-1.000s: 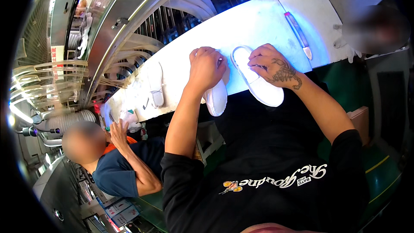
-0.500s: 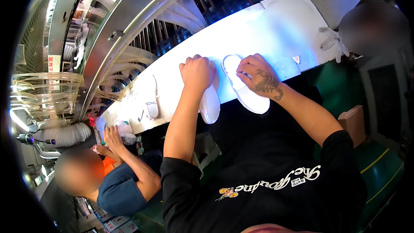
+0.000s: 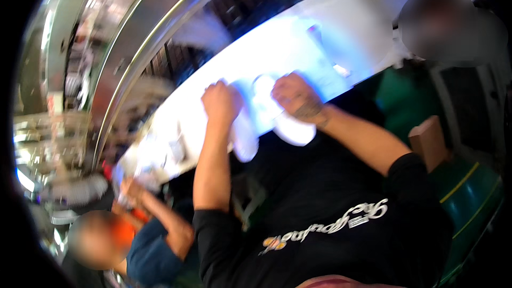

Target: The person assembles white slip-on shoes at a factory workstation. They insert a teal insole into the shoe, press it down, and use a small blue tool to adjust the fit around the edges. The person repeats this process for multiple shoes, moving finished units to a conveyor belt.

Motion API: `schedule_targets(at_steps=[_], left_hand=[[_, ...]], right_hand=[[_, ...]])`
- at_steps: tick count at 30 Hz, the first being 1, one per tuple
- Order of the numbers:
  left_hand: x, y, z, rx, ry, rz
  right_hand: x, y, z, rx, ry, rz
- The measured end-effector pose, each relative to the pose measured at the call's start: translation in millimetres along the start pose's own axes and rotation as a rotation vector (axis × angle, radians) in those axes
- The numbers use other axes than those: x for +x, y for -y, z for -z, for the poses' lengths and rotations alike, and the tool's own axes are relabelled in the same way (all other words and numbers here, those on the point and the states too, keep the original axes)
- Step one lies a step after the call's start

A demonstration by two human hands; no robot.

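My left hand is closed around the upper end of a white shoe. The shoe's lower end points toward me and hangs over the near edge of the white worktable. My right hand, tattooed on its back, lies with curled fingers on a white shoe sole. It covers the middle of the sole, whose rounded ends show beyond it. Blur and glare hide the fingertips of both hands.
At the left a person in a dark blue shirt works with both hands at the table's end. Another white shoe lies to the left on the table. Metal machinery runs behind it. A brown carton stands at the right.
The whole view has shifted and blurred, so the table and both hands appear further left. Both hands keep the same places on the shoe and the sole.
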State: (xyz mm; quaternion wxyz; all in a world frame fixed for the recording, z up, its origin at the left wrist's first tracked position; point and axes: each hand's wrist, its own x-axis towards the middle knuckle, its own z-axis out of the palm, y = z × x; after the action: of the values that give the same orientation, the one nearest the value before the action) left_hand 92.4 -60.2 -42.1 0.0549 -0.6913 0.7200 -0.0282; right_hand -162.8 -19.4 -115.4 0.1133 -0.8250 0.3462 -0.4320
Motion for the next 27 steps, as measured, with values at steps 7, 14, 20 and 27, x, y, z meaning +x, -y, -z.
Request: schedule_targets(at_steps=[7, 14, 20, 27], left_hand=[[-36, 6, -6, -0.148, -0.175, -0.352], [-39, 4, 22, -0.381, -0.074, -0.407], [-43, 15, 14, -0.512, -0.028, -0.313], [-43, 9, 18, -0.412, 0.041, -0.343]], right_hand=[[-2, 5, -1, 0.044, 0.072, -0.164], [25, 15, -25, -0.218, 0.341, -0.084], [36, 30, -38, 0.111, 0.118, -0.202], [25, 26, -41, 0.206, 0.044, -0.179]])
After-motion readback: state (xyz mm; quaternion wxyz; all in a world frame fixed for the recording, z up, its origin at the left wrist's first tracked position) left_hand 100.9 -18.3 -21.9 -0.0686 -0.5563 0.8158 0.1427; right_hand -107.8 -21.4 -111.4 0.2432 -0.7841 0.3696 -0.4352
